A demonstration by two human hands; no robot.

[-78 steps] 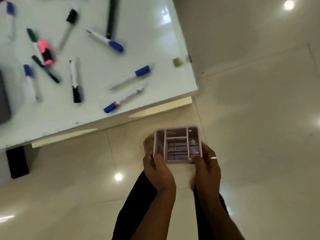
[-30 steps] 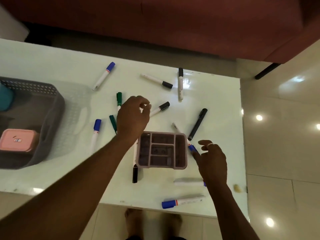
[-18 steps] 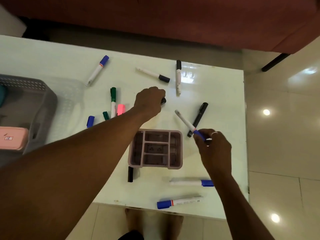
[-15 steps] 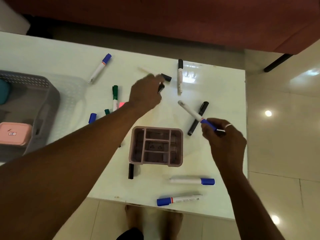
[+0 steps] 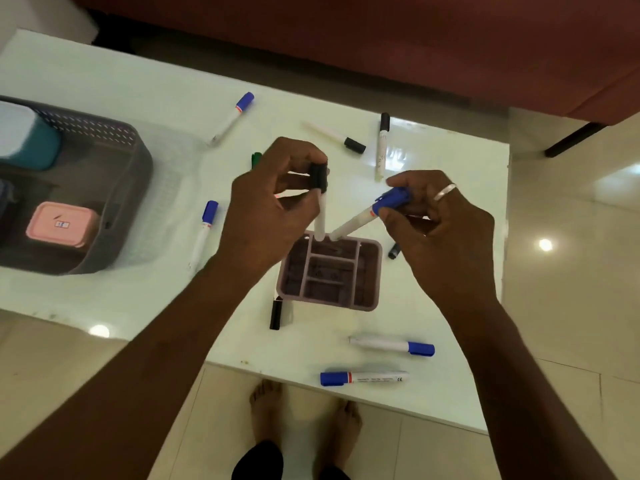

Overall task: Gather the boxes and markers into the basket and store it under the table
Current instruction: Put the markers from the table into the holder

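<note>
A mauve compartment organiser box (image 5: 330,273) sits on the white table (image 5: 121,299). My left hand (image 5: 270,206) grips a black-capped marker (image 5: 320,202) upright, its tip at the box's far rim. My right hand (image 5: 440,233) holds a blue-capped marker (image 5: 367,214) slanted, its tip at the same rim. A grey perforated basket (image 5: 104,188) stands at the left with a pink box (image 5: 62,225) and a teal box (image 5: 31,143) inside. Several loose markers lie around, among them blue-capped markers (image 5: 363,377) (image 5: 393,346) near the front edge.
A red sofa (image 5: 415,46) runs behind the table, with a dark leg (image 5: 575,138) at the right. My bare feet (image 5: 304,420) stand on the glossy tiled floor below the table's front edge. The table's right edge lies close to my right wrist.
Both hands have drawn together over the organiser box. The left hand picked up a black-capped marker and the right brought its blue-capped marker in, both tips now at the box's far rim.
</note>
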